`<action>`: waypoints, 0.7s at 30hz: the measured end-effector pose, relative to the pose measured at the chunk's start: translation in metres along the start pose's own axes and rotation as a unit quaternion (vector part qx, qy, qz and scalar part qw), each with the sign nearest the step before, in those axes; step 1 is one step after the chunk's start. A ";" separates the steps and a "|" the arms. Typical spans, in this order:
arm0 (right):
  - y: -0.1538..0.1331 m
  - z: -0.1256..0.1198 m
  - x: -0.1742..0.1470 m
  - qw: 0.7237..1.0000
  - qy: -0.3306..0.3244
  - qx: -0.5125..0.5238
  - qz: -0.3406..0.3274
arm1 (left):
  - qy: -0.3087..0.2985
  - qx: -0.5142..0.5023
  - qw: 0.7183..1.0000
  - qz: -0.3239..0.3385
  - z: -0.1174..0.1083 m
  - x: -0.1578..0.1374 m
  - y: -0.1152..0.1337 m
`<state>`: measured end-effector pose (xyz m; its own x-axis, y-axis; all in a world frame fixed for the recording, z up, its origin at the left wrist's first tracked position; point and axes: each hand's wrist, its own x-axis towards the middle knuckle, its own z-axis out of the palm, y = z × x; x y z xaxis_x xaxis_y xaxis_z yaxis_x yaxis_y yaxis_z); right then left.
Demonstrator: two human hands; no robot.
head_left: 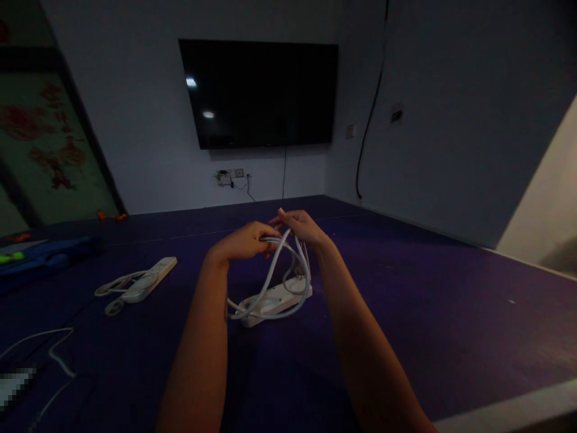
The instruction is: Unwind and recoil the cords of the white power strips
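Both hands meet above the purple mat (406, 288): the left hand (243, 242) is closed round the gathered loops of a white cord (274, 270), and the right hand (303, 227) pinches the same bundle just beside it, fingers touching. The cord hangs straight down from the grip to a white power strip (270, 300), which lies flat directly below, its long axis running left-near to right-far.

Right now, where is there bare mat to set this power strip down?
Bare purple mat lies right of the right hand, out to the wall. Left is crowded: a second power strip and a loose white cable. Both hands hold the coiled cord.
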<state>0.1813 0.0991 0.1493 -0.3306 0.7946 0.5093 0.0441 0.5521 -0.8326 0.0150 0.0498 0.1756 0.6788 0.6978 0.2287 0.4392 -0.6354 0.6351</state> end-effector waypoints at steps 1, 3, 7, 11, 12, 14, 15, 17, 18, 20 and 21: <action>0.001 0.001 0.001 1.000 -0.006 0.007 0.002 | -0.002 -0.017 1.000 -0.002 0.002 -0.001 0.003; 0.003 0.003 0.003 1.000 -0.017 0.022 0.006 | -0.002 -0.056 0.998 -0.019 0.006 -0.002 0.008; 0.011 0.003 0.007 0.999 -0.012 0.047 -0.005 | -0.007 -0.178 0.981 -0.073 0.009 -0.004 0.006; 0.016 0.002 0.009 0.998 0.003 0.060 -0.010 | -0.002 -0.295 0.951 -0.094 0.010 0.000 -0.004; 0.016 0.002 0.010 0.998 0.004 0.064 -0.010 | -0.007 -0.304 0.948 -0.094 0.009 0.001 -0.006; 0.015 0.003 0.010 0.998 0.004 0.067 -0.013 | -0.021 -0.291 0.952 -0.090 0.009 0.002 -0.009; 0.015 0.003 0.010 0.998 0.005 0.060 -0.012 | -0.028 -0.276 0.957 -0.085 0.009 0.003 -0.010; 0.014 0.004 0.011 0.999 0.018 0.030 -0.007 | -0.043 -0.248 0.965 -0.076 0.009 0.003 -0.010; 0.014 0.005 0.011 1.000 0.030 0.009 -0.004 | -0.049 -0.237 0.967 -0.075 0.009 0.004 -0.011; 0.013 0.007 0.013 0.997 0.063 -0.044 0.000 | -0.048 -0.217 0.971 -0.084 0.009 0.006 -0.011; 0.013 0.008 0.014 0.994 0.083 -0.076 0.001 | -0.042 -0.206 0.973 -0.094 0.009 0.007 -0.011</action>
<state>0.1700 0.1152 0.1435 -0.1709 0.8200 0.5463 0.1901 0.5715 -0.7983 0.0202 0.0582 0.1635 0.6625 0.7485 0.0304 0.2988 -0.3012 0.9055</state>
